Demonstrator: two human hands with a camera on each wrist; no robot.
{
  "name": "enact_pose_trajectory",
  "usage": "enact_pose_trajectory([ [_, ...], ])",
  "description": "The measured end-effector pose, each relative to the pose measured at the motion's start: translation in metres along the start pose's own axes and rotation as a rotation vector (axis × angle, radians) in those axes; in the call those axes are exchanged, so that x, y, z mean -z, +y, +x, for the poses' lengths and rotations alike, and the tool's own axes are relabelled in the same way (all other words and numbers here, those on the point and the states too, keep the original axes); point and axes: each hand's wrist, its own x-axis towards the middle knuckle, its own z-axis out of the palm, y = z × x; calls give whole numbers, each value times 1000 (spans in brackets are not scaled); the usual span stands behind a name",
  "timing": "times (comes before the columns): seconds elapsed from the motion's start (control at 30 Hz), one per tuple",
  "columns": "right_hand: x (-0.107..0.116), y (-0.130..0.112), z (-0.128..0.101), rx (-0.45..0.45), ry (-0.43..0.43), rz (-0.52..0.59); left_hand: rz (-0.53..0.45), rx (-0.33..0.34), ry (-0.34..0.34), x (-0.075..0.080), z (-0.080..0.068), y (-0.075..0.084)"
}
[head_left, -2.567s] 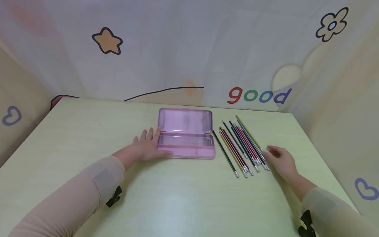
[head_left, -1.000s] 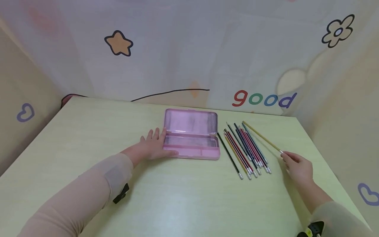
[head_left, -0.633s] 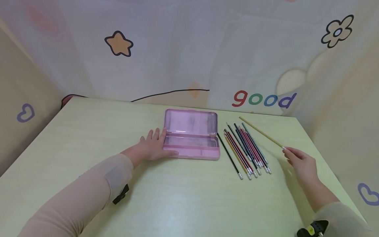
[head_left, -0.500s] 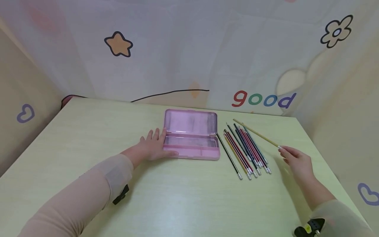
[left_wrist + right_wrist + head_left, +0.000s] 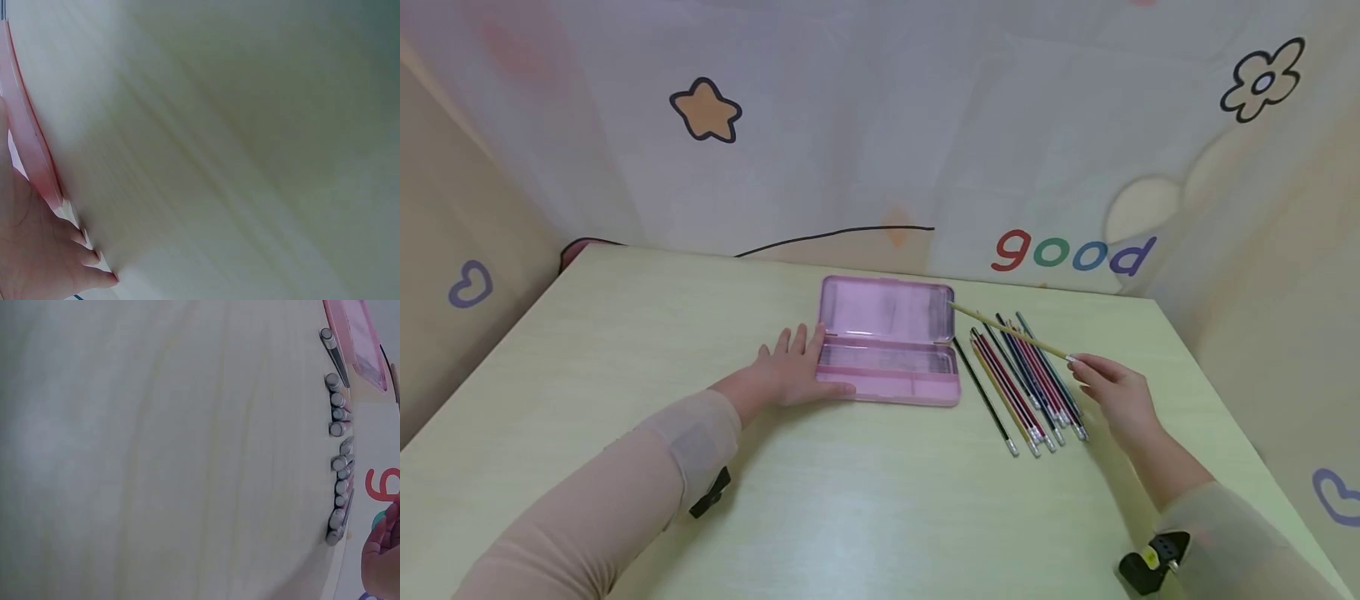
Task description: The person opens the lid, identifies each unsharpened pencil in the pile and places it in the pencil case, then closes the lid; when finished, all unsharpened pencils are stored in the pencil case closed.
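Right now the yellow pencil [image 5: 1009, 332] is off the table, pinched at its eraser end by the fingertips of the right hand [image 5: 1112, 397], its tip slanting away to the left until it hangs just over the far right corner of the open pink pencil case [image 5: 887, 352]. It crosses above the row of loose pencils [image 5: 1022, 379] that lies just left of that hand.

The left hand [image 5: 790, 375] lies flat on the table, fingers straight, thumb along the case's near edge, pressing against its left end rather than gripping it. In the left wrist view the pink rim [image 5: 31, 144] sits right against the palm.

As I judge it, holding a long pencil by its very end leaves the tip free to wobble, so a slow, level carry would serve best, dropping the tip into the long tray and then laying the rest down parallel to the case's length. The raised lid behind the tray looks like the thing most likely to catch the point. Keeping the pencil high enough over the row should avoid nudging the others, whose metal eraser caps [image 5: 337, 431] line up in the right wrist view.

Beyond both hands hangs a curtain with a star [image 5: 706, 109] and the word "good" [image 5: 1072, 250].
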Motion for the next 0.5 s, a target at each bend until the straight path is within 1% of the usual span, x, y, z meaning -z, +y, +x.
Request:
enact_pose_trajectory([
  [0.2, -19, -5, 5, -58, -40, -112, 0, 8, -13, -1, 1, 0],
  [0.33, -29, -8, 8, -91, -54, -161, -4, 6, -10, 0, 1, 0],
  [0.5, -40, -11, 12, -98, -85, -206, -9, 5, -9, 1, 1, 0],
])
